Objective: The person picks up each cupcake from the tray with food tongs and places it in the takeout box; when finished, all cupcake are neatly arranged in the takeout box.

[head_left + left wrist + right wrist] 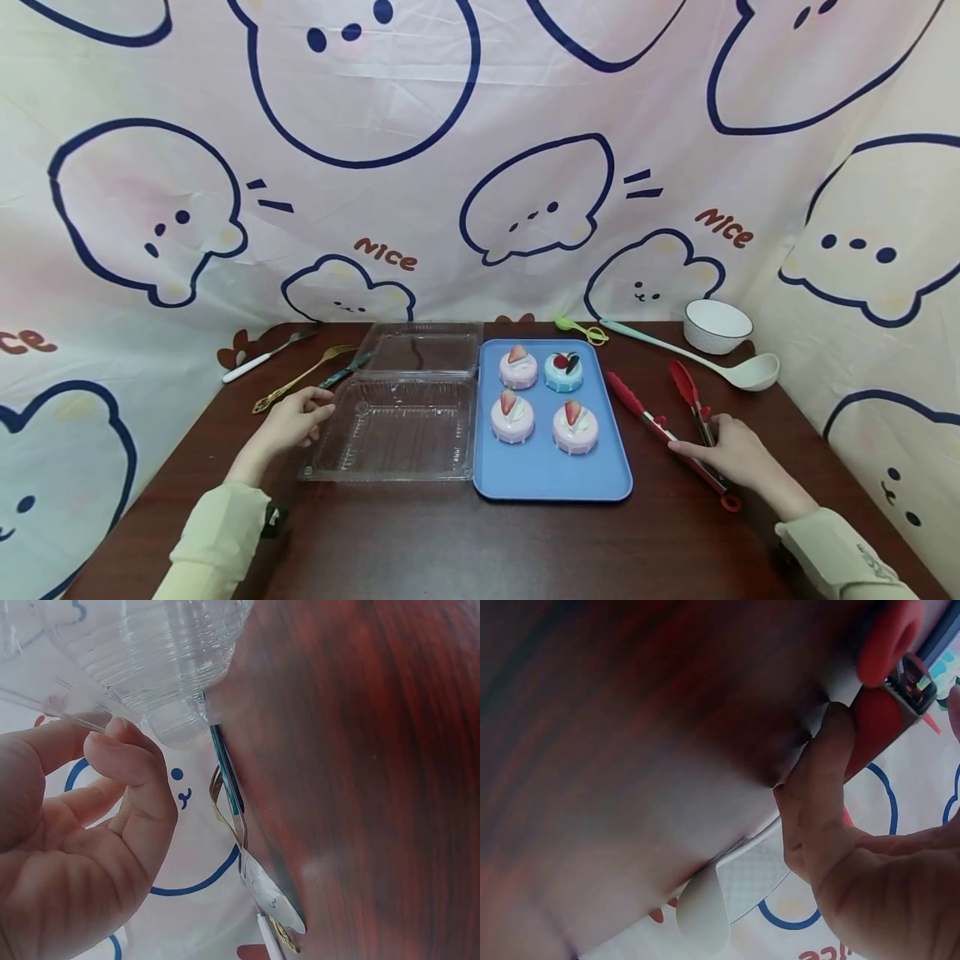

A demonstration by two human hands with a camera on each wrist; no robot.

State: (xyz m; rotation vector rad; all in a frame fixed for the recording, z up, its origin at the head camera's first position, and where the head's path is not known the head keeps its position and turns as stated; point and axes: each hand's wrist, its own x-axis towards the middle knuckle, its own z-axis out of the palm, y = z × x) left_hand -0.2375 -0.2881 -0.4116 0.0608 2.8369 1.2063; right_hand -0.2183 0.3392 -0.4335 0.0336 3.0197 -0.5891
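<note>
My left hand (296, 421) is at the left rim of a clear plastic box (405, 429) with its lid (427, 348) folded back. In the left wrist view, thumb and fingertip (120, 746) pinch the box's edge. My right hand (733, 454) reaches round a pair of red and silver tongs (660, 429), thumb on one arm and fingers by the other. The tongs lie on the table with their red tips spread apart. Between the hands, a blue tray (551, 483) bears several small cakes; one cake (563, 372) is blue, another cake (575, 429) pink with a strawberry.
Left of the box lie a teal-handled utensil (345, 371), a gold fork (303, 379) and a white-handled utensil (258, 362). Behind the tongs are a ladle (753, 372), a white bowl (716, 327) and a green utensil (581, 329). A printed cloth (435, 208) hangs behind the table.
</note>
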